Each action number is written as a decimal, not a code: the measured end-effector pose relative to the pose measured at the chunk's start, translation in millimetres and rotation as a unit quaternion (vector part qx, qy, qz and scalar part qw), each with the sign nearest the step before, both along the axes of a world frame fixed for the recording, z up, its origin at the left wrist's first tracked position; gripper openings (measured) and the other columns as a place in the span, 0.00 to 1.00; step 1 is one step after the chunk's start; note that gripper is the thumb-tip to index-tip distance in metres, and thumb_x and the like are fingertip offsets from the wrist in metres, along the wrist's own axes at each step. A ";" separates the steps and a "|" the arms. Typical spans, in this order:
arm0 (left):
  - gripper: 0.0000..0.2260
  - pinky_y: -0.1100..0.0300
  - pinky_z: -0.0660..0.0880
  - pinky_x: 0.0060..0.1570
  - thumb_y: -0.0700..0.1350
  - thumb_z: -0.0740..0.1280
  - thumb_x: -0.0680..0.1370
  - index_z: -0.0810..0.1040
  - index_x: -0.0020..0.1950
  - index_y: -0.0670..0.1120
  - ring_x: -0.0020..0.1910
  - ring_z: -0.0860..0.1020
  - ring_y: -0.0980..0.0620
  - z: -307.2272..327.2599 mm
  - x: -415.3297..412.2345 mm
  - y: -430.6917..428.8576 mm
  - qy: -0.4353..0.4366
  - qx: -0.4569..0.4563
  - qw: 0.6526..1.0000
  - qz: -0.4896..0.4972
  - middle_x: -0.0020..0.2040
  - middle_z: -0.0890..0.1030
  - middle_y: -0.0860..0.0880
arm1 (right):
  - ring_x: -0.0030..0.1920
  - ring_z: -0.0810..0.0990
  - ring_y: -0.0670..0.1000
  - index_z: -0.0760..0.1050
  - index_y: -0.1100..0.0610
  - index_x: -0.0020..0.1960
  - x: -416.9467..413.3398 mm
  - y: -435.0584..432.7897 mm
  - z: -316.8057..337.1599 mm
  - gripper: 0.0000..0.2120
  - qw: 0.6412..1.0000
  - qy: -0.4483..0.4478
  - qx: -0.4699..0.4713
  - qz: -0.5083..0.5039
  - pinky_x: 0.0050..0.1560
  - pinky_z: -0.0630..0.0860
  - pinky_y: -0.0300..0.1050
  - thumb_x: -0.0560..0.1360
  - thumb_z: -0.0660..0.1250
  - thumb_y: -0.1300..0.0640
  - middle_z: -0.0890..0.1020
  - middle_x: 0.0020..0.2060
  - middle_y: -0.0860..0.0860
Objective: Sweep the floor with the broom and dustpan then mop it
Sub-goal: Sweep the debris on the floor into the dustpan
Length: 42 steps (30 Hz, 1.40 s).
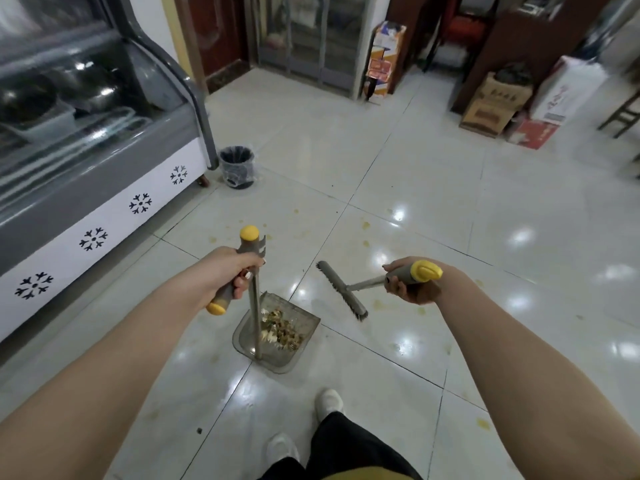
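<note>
The left hand (239, 271) grips the upright handle of the dustpan (242, 336), whose tray sits low at the floor (415, 168), loaded with a heap of scraps (282, 329). The right hand (412, 285) is curled round the broom (341, 292) handle; its brush head lies just right of the tray, apart from it. The likely trouble is the carry to the bin (237, 166) beside the freezer (104, 188): tilt the tray forward and the scraps slide off its open lip. The yellowish stains (365, 225) probably need the mop.
</note>
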<state>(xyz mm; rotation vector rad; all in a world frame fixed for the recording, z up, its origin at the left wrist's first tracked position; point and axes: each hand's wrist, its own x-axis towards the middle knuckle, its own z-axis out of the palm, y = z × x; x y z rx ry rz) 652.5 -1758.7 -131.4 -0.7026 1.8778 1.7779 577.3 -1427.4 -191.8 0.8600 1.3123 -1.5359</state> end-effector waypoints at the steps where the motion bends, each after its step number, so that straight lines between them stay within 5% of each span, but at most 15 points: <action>1: 0.14 0.70 0.61 0.18 0.39 0.64 0.77 0.67 0.32 0.43 0.16 0.62 0.58 0.3 -3.9 6.4 0.003 -0.010 1.000 -0.017 0.19 0.66 0.51 | 0.21 0.77 0.47 0.71 0.64 0.47 2.4 7.2 -1.5 0.10 1.000 0.007 0.008 -0.010 0.19 0.72 0.34 0.76 0.65 0.56 0.76 0.28 0.54; 16: 0.06 0.66 0.62 0.19 0.42 0.63 0.78 0.71 0.46 0.40 0.18 0.62 0.56 -31.1 -94.3 131.4 -0.041 -0.148 0.973 -0.172 0.29 0.64 0.47 | 0.20 0.76 0.46 0.70 0.62 0.44 -42.4 131.3 -56.9 0.09 0.996 0.005 0.067 -0.051 0.19 0.72 0.34 0.77 0.65 0.56 0.75 0.31 0.53; 19: 0.04 0.67 0.62 0.19 0.41 0.62 0.77 0.70 0.45 0.40 0.17 0.62 0.56 -38.2 -115.8 156.1 -0.065 -0.157 0.969 -0.179 0.28 0.64 0.47 | 0.19 0.76 0.46 0.70 0.60 0.47 -66.5 151.1 -76.3 0.07 0.995 0.004 0.078 -0.055 0.19 0.72 0.34 0.77 0.65 0.57 0.77 0.26 0.54; 28: 0.07 0.67 0.62 0.19 0.41 0.64 0.76 0.70 0.40 0.40 0.16 0.62 0.56 -62.1 -153.6 194.9 -0.127 -0.178 0.963 -0.157 0.22 0.67 0.50 | 0.21 0.78 0.51 0.67 0.59 0.58 -136.3 180.6 -148.1 0.11 0.995 -0.021 0.088 -0.049 0.21 0.76 0.39 0.78 0.65 0.58 0.76 0.38 0.57; 32: 0.05 0.68 0.62 0.19 0.41 0.64 0.77 0.71 0.43 0.40 0.17 0.61 0.56 -59.2 -159.2 192.8 -0.152 -0.170 0.959 -0.169 0.20 0.66 0.52 | 0.33 0.76 0.52 0.65 0.60 0.57 -132.0 163.3 -175.6 0.09 0.993 -0.048 0.108 -0.001 0.19 0.76 0.39 0.80 0.61 0.58 0.74 0.38 0.57; 42: 0.08 0.68 0.62 0.19 0.40 0.63 0.78 0.69 0.40 0.41 0.16 0.61 0.57 -55.8 -152.0 189.5 -0.169 -0.173 0.952 -0.186 0.20 0.67 0.52 | 0.31 0.75 0.51 0.64 0.63 0.54 -99.6 136.7 -164.5 0.07 0.971 -0.083 0.157 0.157 0.19 0.74 0.38 0.80 0.60 0.60 0.75 0.37 0.58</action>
